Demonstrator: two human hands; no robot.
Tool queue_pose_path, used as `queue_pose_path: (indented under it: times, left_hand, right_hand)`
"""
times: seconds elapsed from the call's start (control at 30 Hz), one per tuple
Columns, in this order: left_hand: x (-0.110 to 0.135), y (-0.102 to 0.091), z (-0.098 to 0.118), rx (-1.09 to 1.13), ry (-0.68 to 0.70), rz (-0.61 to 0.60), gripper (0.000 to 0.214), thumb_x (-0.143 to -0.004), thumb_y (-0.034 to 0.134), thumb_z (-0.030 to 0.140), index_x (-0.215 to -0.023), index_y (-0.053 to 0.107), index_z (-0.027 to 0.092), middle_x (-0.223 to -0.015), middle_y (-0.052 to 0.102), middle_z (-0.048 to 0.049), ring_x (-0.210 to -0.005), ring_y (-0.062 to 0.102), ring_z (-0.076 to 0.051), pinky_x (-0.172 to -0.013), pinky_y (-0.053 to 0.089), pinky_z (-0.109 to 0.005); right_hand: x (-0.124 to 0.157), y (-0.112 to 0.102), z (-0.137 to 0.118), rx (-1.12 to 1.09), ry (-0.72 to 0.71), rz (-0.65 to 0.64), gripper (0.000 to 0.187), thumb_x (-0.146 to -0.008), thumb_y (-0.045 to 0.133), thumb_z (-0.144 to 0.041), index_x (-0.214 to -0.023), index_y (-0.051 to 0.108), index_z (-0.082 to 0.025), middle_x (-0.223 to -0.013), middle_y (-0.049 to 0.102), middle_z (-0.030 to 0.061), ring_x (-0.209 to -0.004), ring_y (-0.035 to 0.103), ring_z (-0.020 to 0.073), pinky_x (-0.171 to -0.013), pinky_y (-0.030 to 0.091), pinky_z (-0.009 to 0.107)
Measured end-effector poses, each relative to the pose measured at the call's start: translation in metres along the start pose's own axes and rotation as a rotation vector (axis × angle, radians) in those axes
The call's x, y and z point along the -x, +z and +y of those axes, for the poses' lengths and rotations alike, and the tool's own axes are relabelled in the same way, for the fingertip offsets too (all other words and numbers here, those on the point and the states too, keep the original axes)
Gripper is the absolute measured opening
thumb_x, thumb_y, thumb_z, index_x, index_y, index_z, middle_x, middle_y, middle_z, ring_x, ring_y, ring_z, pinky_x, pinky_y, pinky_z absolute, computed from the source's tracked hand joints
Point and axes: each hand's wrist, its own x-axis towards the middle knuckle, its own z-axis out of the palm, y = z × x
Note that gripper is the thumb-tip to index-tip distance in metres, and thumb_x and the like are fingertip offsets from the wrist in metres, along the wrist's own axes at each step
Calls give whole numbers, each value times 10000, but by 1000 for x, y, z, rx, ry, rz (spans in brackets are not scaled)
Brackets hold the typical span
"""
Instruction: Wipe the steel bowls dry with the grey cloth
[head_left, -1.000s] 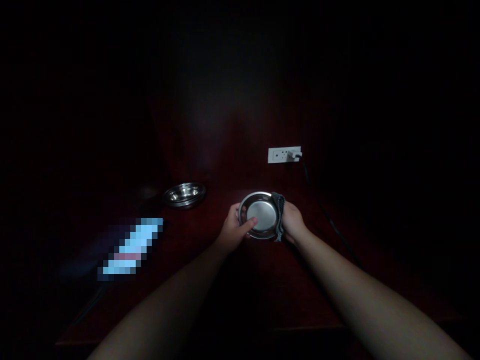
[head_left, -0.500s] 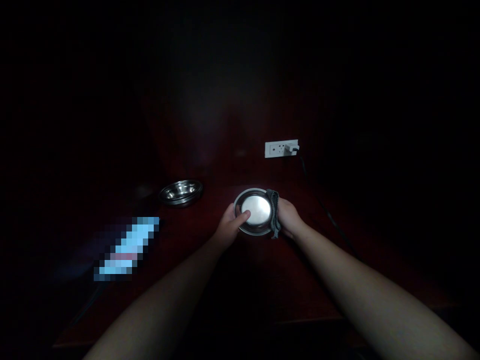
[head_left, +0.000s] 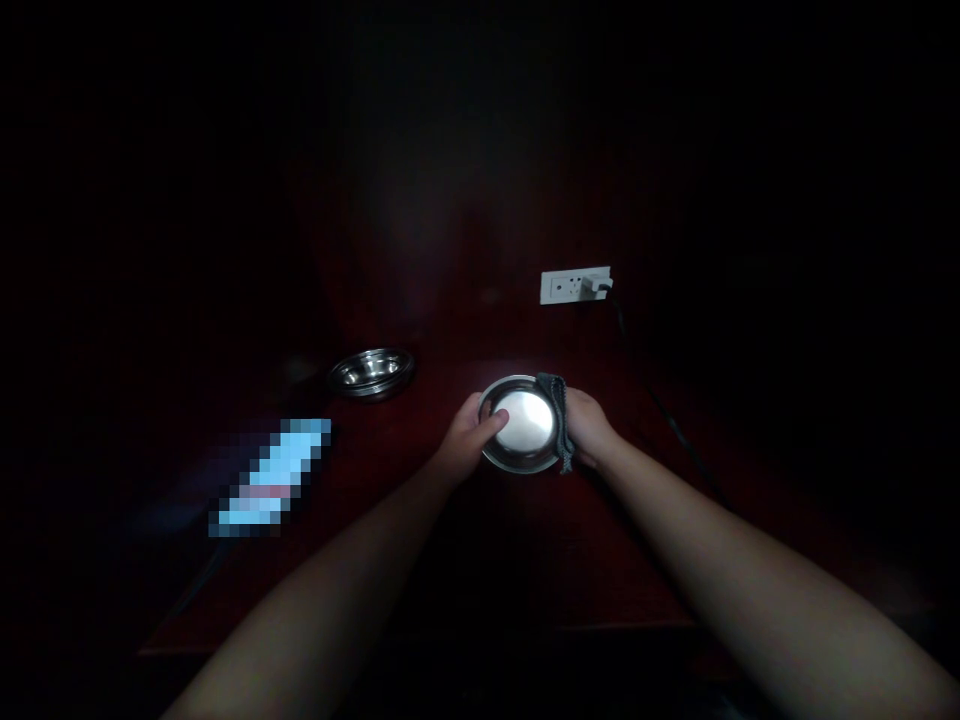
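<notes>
I hold a small round steel plate (head_left: 525,425) above the dark red table (head_left: 450,560), tilted toward me. My left hand (head_left: 469,445) grips its left rim, thumb lying on the shiny inside. My right hand (head_left: 589,425) is closed on the right rim through a grey cloth (head_left: 559,415) folded over the edge. The plate's centre glares white with reflected light.
A second steel bowl (head_left: 371,371) sits on the table to the left. A lit blurred phone screen (head_left: 270,478) lies further left. A white power strip (head_left: 574,285) with a plug and a dark cable lies behind the plate. The surroundings are very dark.
The plate has tilted slightly, so its centre now reflects much brighter. Both hands kept their grip; the view shifted a little.
</notes>
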Motion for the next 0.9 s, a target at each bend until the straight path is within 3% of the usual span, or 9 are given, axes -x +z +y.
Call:
queue_pose_path:
  times: [0.13,0.33,0.57,0.9]
  left_hand:
    - [1,-1,-5,-47,16,6,431,-719,668,388,-1054,501,174,-985,597,-42,-897,578,-167,-760,463,-276]
    - [2,-2,-10,-102,-66,-104,473,-733,649,426,-1091,446,191,-1029,589,-66,-846,607,-167,-672,482,-274]
    - [-4,-2,-17,3,-7,5,547,-668,720,387,-1100,460,177,-1080,575,-78,-961,574,-228,-766,474,-348]
    - [-6,-7,-14,-20,1,95,413,-677,702,383,-988,537,168,-856,585,-17,-788,553,-160,-698,432,-286]
  right_hand:
    - [-3,1,-3,-92,-17,75,331,-665,668,-485,-629,636,-158,-558,647,9,-522,572,138,-527,455,244]
    - [-8,2,-6,-211,-5,227,252,-660,695,-395,-734,673,-155,-688,701,29,-629,622,164,-599,500,264]
    - [-5,0,2,-26,25,45,350,-732,601,-482,-748,691,-144,-682,709,47,-704,644,195,-650,493,268]
    - [-11,-7,7,218,31,-41,421,-768,523,-533,-740,674,-141,-697,690,56,-730,613,197,-701,456,280]
